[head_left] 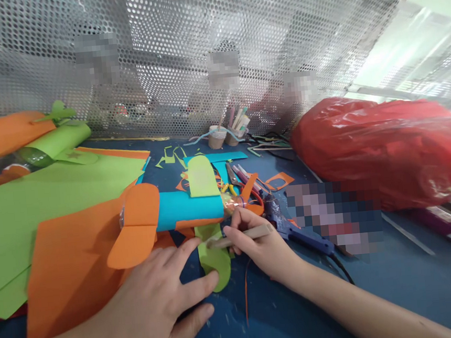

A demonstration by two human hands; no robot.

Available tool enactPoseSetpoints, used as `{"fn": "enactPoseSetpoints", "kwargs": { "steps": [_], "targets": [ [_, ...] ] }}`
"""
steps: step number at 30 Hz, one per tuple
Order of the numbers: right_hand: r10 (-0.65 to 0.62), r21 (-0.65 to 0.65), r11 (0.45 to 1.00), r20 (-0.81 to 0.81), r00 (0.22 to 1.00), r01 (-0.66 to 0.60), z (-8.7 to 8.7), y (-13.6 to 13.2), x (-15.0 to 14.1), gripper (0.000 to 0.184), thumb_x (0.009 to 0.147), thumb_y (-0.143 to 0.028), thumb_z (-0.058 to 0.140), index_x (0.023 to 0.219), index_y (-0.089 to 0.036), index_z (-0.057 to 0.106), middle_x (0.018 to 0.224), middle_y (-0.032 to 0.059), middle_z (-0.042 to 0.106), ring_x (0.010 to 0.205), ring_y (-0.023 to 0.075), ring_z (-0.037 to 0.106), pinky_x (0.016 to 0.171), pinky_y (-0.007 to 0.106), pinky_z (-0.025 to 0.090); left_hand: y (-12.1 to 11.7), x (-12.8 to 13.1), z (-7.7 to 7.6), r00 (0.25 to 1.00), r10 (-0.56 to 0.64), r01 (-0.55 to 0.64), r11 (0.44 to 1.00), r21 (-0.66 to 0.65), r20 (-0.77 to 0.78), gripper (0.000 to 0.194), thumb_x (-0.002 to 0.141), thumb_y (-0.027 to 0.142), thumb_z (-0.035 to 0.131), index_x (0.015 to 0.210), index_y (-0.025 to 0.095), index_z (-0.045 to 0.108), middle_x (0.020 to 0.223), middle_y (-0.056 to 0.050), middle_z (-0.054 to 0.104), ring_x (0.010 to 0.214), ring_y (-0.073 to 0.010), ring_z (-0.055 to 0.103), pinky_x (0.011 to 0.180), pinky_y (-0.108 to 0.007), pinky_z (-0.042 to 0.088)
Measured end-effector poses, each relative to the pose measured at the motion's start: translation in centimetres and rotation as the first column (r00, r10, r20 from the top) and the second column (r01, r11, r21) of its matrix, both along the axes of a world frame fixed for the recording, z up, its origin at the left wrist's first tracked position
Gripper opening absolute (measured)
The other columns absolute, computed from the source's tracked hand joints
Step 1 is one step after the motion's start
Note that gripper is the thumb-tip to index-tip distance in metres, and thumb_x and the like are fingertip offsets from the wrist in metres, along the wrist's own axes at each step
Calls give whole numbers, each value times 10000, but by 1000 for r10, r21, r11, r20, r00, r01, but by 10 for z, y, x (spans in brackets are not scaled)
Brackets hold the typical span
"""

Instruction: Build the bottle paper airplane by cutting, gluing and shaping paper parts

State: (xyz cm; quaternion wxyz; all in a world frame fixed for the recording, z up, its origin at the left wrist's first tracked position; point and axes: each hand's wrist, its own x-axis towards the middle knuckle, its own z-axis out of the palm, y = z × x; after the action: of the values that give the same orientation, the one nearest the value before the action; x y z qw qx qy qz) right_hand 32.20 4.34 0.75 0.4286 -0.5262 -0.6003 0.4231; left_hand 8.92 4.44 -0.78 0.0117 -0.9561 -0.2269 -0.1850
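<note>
A plastic bottle wrapped in blue paper (pixel 177 210) lies crosswise, with orange paper pieces (pixel 142 210) at its left end and smaller orange fins (pixel 254 200) at its neck. Two rounded light green paper flaps stick out from it, an upper one (pixel 202 176) and a lower one (pixel 217 267). My left hand (pixel 163 290) is spread with fingers apart, its fingertips at the lower flap's left edge. Pinched in my right hand (pixel 258 242) is a beige pen (pixel 250 233), its tip on or just over the lower flap.
A blue glue gun (pixel 302 236) lies to the right near scissors (pixel 232 176) and paper scraps. Green and orange sheets (pixel 71 261) cover the left side. Two more paper-wrapped bottles (pixel 58 147), cups of pens (pixel 218 136) and a red plastic bag (pixel 374 151) stand farther back.
</note>
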Motion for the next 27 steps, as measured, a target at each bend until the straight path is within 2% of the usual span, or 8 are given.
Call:
{"fn": "enactPoseSetpoints", "kwargs": {
  "steps": [16, 27],
  "targets": [
    [-17, -8, 1000, 7, 1000, 17, 2, -1, -1, 251, 861, -321, 604, 694, -224, 443, 533, -66, 517, 499, 104, 468, 523, 234, 373, 0, 0, 2, 1000, -3, 4, 1000, 5, -29, 351, 987, 415, 454, 1303, 366, 600, 1333, -144, 555, 976, -308, 645, 760, -454, 561],
    [-16, 10, 1000, 18, 1000, 16, 1, 0, 0, 238, 867, -306, 588, 698, -222, 443, 535, -67, 517, 494, 100, 459, 511, 229, 359, -1, 1, 2, 999, -12, 14, 999, 32, -53, 352, 992, 395, 436, 1297, 345, 606, 1312, -196, 554, 965, -336, 660, 720, -506, 579]
  ]
}}
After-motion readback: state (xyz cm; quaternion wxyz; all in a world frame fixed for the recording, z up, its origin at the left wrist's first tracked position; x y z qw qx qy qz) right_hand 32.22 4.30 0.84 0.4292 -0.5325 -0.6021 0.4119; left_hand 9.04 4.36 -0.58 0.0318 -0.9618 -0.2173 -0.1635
